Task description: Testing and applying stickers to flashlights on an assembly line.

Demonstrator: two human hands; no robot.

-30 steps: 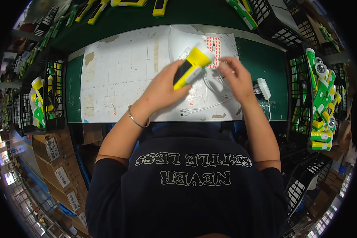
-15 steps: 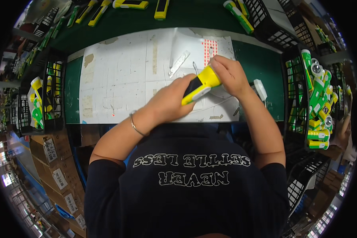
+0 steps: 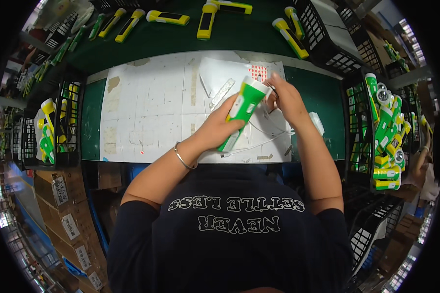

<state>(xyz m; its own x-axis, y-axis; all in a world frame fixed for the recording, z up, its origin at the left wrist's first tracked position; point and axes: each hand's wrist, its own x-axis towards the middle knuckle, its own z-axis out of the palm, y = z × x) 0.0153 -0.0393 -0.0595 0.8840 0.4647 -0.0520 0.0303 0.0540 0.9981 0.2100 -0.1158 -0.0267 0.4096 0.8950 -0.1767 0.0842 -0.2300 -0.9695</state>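
Observation:
My left hand [image 3: 219, 128] is wrapped round a flashlight [image 3: 243, 110], green face up, with its white-rimmed head tilted toward the far right. Just beside that head is my right hand [image 3: 287, 100], its fingers curled together. What they pinch, if anything, is too small and dark to make out. Beyond the hands lies a sheet of red stickers [image 3: 257, 71], partly covered by the flashlight head. A silvery strip [image 3: 223, 93] rests left of the flashlight. A white cable [image 3: 259, 143] curves across the worktop under my right hand, near a white plug-like block [image 3: 316, 123].
Several yellow-and-green flashlights [image 3: 167, 18] lie along the green far bench. A black crate [image 3: 353, 171] full of flashlights stands at the right, another crate [image 3: 73, 155] at the left. The white worktop sheet [image 3: 146, 112] spreads in front of me. Cardboard boxes [image 3: 63, 205] stand lower left.
The flashlight has been turned from its yellow, dark-panelled face to its green face. My right hand has moved off its head, slightly to the right. The view has shifted a little.

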